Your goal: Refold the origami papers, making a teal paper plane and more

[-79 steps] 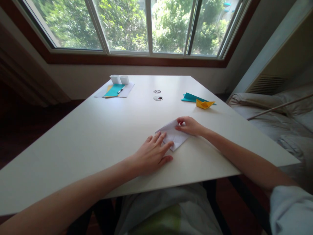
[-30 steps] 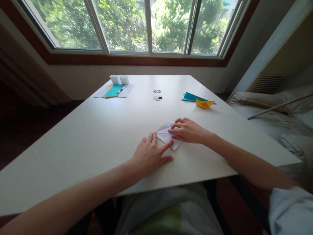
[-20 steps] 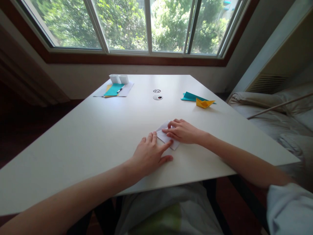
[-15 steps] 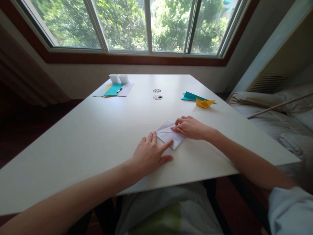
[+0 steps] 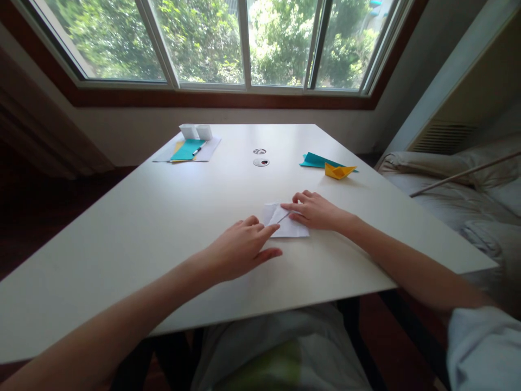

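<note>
Turned: white paper (image 5: 296, 231) on the table (image 5: 175, 217), so its crease now slants between our hands. Left hand (image 5: 241, 247) spreads thumb from index; right hand (image 5: 316, 210) bends over it, we can't tell if pinching.

A small piece of white paper (image 5: 293, 229), folded, lies flat on the worktop (image 5: 163, 233), toward five o'clock from the worktop's middle. Its near edge is straight and faces six o'clock, ending in a corner at about four; another corner shows near eleven. A thin dark line slants across it from eight toward two o'clock. Parts of its outline are hidden.
</note>
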Available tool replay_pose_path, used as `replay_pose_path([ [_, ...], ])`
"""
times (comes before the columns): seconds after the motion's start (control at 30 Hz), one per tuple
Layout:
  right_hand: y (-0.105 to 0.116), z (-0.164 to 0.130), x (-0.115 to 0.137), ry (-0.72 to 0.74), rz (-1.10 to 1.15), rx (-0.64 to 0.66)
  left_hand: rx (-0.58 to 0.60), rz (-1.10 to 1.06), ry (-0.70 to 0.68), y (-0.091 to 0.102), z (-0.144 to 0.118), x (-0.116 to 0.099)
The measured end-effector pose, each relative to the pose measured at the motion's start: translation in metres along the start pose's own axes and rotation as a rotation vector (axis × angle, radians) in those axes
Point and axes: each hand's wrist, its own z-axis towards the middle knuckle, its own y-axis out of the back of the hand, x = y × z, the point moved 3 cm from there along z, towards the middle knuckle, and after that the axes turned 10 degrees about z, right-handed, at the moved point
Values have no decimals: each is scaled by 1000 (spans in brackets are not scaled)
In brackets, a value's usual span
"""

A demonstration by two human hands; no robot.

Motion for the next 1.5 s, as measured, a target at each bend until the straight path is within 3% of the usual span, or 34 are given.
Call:
replay_pose_path([
  [0.1,-8,4,4,87,38,-11,-18,-142,-82,4,4,11],
  [0.17,-10,5,7,143,67,-17,-90,-146,-58,1,8,21],
  [0.4,-7,6,7,210,191,-15,-146,-188,-90,-27,18,41],
  [0.6,9,-2,-8,207,330,-81,-143,-96,-23,-30,17,44],
  [0.83,8,-8,-21,179,338,12,-114,-62,19,-34,19,49],
  [1.5,14,-8,-19,177,344,45,-71,-56,9,-39,18,48],
])
